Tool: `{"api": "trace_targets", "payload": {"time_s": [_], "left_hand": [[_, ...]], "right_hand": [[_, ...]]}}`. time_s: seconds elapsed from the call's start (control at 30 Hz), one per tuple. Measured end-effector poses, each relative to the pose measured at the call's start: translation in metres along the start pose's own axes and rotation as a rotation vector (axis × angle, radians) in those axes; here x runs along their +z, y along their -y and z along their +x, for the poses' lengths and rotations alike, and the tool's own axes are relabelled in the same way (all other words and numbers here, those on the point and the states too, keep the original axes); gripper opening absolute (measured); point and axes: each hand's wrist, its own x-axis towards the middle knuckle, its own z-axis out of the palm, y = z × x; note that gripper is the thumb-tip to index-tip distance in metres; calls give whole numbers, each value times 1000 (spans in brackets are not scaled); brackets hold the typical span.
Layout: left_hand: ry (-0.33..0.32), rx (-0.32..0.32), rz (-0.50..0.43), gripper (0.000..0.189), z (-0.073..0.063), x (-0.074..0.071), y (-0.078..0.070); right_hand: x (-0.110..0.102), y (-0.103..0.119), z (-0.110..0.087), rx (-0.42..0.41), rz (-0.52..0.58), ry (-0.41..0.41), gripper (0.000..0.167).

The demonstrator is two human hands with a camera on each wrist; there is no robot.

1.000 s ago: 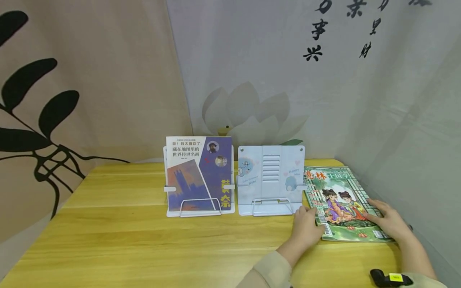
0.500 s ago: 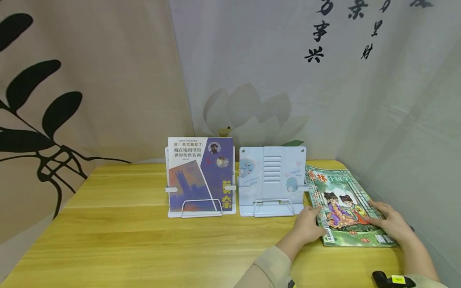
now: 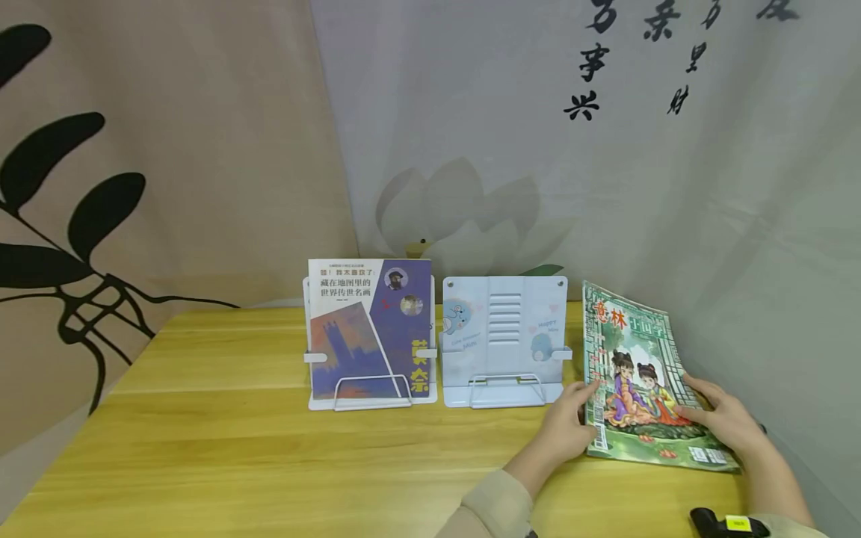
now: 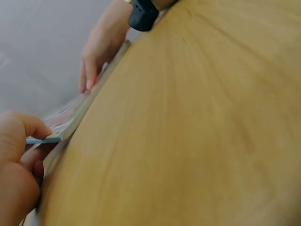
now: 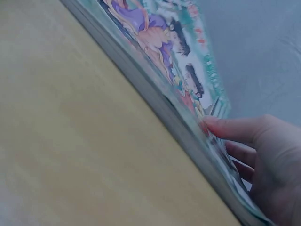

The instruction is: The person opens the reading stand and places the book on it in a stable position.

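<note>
A green illustrated magazine (image 3: 642, 373) with two cartoon children on its cover is tilted up at the table's right side, its far edge raised. My left hand (image 3: 563, 426) pinches its left edge, thumb on top and fingers beneath, as the left wrist view shows on the hand (image 4: 19, 155). My right hand (image 3: 729, 418) grips the right edge, thumb over the cover; in the right wrist view the hand (image 5: 263, 146) has its other fingers behind the magazine (image 5: 164, 61). Just left of it stands a pale blue book stand (image 3: 504, 329) with a wire front rest.
Farther left, a second book stand (image 3: 321, 358) holds a purple and white book (image 3: 366, 329) upright behind its clips. The wooden table (image 3: 269, 463) meets a fabric backdrop (image 3: 471, 112) behind and to the right. A black wrist strap (image 3: 713, 523) shows at my right sleeve.
The magazine's far edge has risen from lying nearly flat to a tilt, and its near edge has come slightly closer. My left hand has shifted slightly with it, both hands keeping hold.
</note>
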Motion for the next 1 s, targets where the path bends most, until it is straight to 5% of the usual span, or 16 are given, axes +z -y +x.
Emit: {"api": "trace_targets", "payload": {"time_s": [0.13,0.47,0.87,1.0], "left_hand": [[16,12,-91,88,-3,-3,4],[45,45,-189,91,-5,-14,6],[17,102,-154,100,-3,-21,-10],[2,118,-209,96,1,-29,-13]], "right_hand": [[2,-2,1,10,45,-25,83],[1,2,-1,-61,117,-301,53],[-22,28,-18,-93,261,-380,59],[-27,38,-20,-136,276,-385,60]]}}
